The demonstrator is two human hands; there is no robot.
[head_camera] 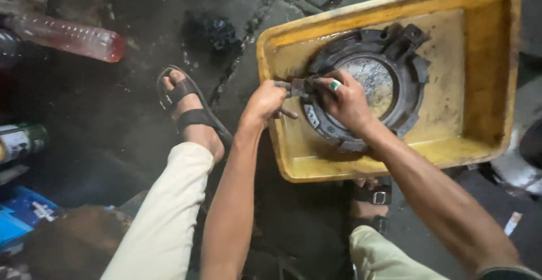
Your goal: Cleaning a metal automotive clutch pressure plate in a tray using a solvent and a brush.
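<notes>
A dark round metal part, ring-shaped with a grey disc in its middle, lies in a dirty yellow tray on the ground. My left hand is closed on a small tool at the tray's left rim, its tip against the ring's left edge. My right hand, with a green ring on one finger, presses on the left side of the round part and pinches the same small piece. Oily liquid pools along the tray's front.
My sandalled left foot rests on the dark, greasy floor left of the tray; the other sandal is under the tray's front edge. A plastic bottle of pinkish liquid lies at the upper left. Cans and a blue box sit at the left edge.
</notes>
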